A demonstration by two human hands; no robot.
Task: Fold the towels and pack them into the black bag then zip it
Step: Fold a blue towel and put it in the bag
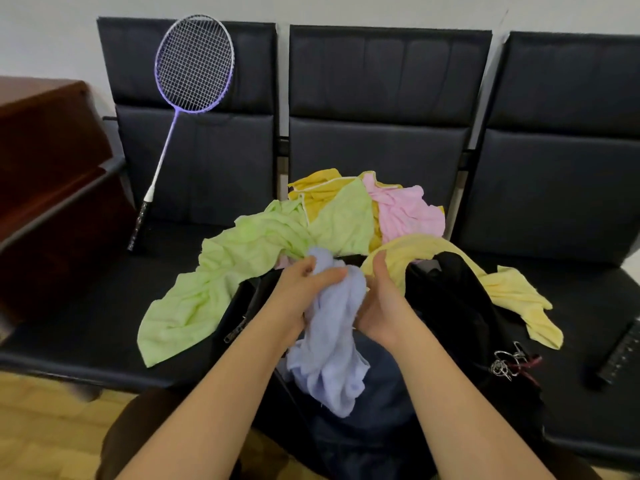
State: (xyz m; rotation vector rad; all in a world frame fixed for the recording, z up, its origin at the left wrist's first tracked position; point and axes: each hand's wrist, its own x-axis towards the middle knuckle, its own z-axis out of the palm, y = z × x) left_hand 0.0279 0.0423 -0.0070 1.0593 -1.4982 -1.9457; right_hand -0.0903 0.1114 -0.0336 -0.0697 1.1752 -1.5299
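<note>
A crumpled pale blue towel (329, 344) hangs between my hands above the open black bag (460, 313). My left hand (301, 289) grips the towel's top, with the fingers curled over the cloth. My right hand (381, 306) holds the towel's right side, its fingertips hidden in the folds. A light green towel (221, 278) sprawls to the left of the bag. Behind it lie a mustard towel (322, 192) and a pink towel (405, 209). A pale yellow towel (512, 292) drapes over the bag's right side.
Everything rests on a row of black padded seats (554, 188) against a white wall. A purple badminton racket (187, 98) leans on the left seat's backrest. A dark remote-like object (620, 355) lies at the right. A brown wooden cabinet (45, 188) stands at the left. Metal rings (507, 362) hang on the bag.
</note>
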